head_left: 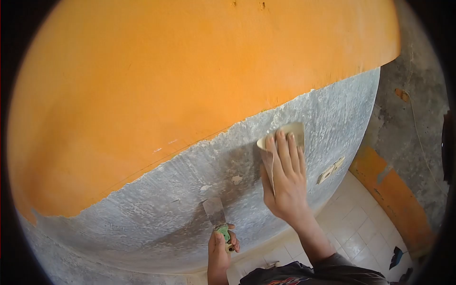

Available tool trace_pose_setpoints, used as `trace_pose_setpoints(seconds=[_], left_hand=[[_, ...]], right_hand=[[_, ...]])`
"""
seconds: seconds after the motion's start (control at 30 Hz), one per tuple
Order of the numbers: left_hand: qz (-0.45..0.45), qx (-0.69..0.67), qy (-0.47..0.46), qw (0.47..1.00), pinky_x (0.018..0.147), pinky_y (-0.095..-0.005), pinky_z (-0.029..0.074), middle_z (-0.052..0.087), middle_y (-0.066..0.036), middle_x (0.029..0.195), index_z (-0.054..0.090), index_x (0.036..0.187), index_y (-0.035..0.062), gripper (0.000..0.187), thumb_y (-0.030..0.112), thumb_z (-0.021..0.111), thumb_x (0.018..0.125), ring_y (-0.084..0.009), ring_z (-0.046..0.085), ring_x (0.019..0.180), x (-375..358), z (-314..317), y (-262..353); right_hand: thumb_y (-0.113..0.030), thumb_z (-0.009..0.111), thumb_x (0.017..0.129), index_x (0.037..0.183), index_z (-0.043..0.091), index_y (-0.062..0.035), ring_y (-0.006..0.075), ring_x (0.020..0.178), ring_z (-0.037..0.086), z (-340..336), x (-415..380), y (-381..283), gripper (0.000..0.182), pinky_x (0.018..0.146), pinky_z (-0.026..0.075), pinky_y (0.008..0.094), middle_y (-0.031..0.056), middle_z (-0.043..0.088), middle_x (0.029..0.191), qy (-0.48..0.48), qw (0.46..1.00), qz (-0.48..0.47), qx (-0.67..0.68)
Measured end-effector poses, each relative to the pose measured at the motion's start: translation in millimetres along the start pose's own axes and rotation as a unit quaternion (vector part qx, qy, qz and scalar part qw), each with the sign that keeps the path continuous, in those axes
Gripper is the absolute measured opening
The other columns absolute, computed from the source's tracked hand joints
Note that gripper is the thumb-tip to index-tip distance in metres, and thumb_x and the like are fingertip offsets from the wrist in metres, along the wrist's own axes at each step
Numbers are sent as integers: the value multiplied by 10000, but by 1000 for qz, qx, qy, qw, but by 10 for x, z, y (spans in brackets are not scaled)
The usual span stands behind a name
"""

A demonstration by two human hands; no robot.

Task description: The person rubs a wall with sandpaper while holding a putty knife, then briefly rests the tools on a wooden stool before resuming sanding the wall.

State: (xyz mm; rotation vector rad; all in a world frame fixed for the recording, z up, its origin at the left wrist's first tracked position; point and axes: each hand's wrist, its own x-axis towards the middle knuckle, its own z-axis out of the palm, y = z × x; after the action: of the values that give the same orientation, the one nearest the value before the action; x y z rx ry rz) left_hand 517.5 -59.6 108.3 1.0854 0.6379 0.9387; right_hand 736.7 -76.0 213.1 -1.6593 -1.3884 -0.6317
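My right hand [286, 178] lies with fingers stretched over a bent pale sheet [295, 129], pressing it against the grey scraped part of the wall [166, 199]. The sheet curls up along its left side. Lower down, my left hand [223, 242] is wrapped round the green handle of a putty knife [214, 213], whose flat metal blade points up toward the grey surface. Whether the blade touches the wall is unclear. Above both hands the wall keeps its orange paint [190, 76], which ends in a ragged edge.
A wall socket plate [330, 170] is to the right of my right hand. Pale floor tiles [354, 225] show below. At the right stands another grey wall [403, 123] with an orange strip and a thin hanging cord. A small dark object [395, 257] lies at the lower right.
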Motion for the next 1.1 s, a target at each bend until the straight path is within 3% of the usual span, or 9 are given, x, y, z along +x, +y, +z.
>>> trace_pose_setpoints(seconds=[0.1,0.17,0.3,0.43,0.57,0.63,0.83,0.93,1.1], left_hand=[[0,-1,1,1000,519,-293,419,475,-52,698,456,1127,-42,551,477,381,961,-153,494,566,-12,5,-26],[-1,-4,-4,1000,522,-293,421,477,-53,701,457,1128,-42,550,476,378,962,-152,494,568,3,3,-18],[3,0,-4,1000,529,-295,424,478,-54,703,454,1131,-45,552,475,366,966,-153,495,568,2,13,-8],[2,-4,-1,1000,527,-296,423,481,-56,702,452,1134,-47,548,467,357,970,-157,498,565,-5,21,3],[10,6,0,1000,527,-294,425,491,-59,702,451,1134,-48,549,467,363,968,-158,506,570,-3,-6,-1],[10,11,1,1000,518,-288,427,501,-59,700,454,1142,-33,547,476,359,966,-155,510,568,15,-21,-44],[0,33,28,999,456,-292,389,470,-46,659,471,1117,5,565,531,376,935,-160,483,526,7,33,-44],[-5,26,34,999,424,-258,348,466,-37,658,474,1116,15,566,540,373,931,-133,451,502,3,-24,-64],[5,9,54,999,415,-243,318,452,-26,653,474,1120,19,572,549,376,927,-112,425,492,-79,-115,-136]], right_hand=[[-66,558,729,1397,340,-9,427,1342,251,-83,21,10,705,1033,232,586,219,292,1454,-14,1000,2,-8],[-53,541,813,1388,346,15,446,1343,250,-197,137,-35,611,1067,200,553,260,295,1441,-29,1000,-6,10],[-64,568,694,1401,332,-19,425,1344,245,-12,-20,5,747,1038,218,595,210,272,1465,-11,1000,-4,1],[-62,571,696,1389,357,-13,430,1339,256,-138,151,5,727,1041,212,593,216,292,1455,-13,1000,-13,6],[-69,554,820,1386,340,26,453,1351,223,14,-117,-37,612,1079,173,558,272,277,1446,-53,998,-1,26],[-68,554,763,1382,371,-5,436,1339,265,85,-97,-38,648,1056,165,596,240,310,1443,-30,998,-3,50],[-194,569,846,1383,370,-12,461,1350,205,131,242,-31,601,1044,127,632,243,295,1446,48,999,-24,10],[-265,601,804,1314,420,14,546,1263,240,690,-372,10,609,981,108,713,306,338,1361,31,999,-35,23],[-271,602,770,1222,474,28,556,1153,316,1331,-1452,-31,557,918,130,755,295,406,1237,-59,997,-28,46]])
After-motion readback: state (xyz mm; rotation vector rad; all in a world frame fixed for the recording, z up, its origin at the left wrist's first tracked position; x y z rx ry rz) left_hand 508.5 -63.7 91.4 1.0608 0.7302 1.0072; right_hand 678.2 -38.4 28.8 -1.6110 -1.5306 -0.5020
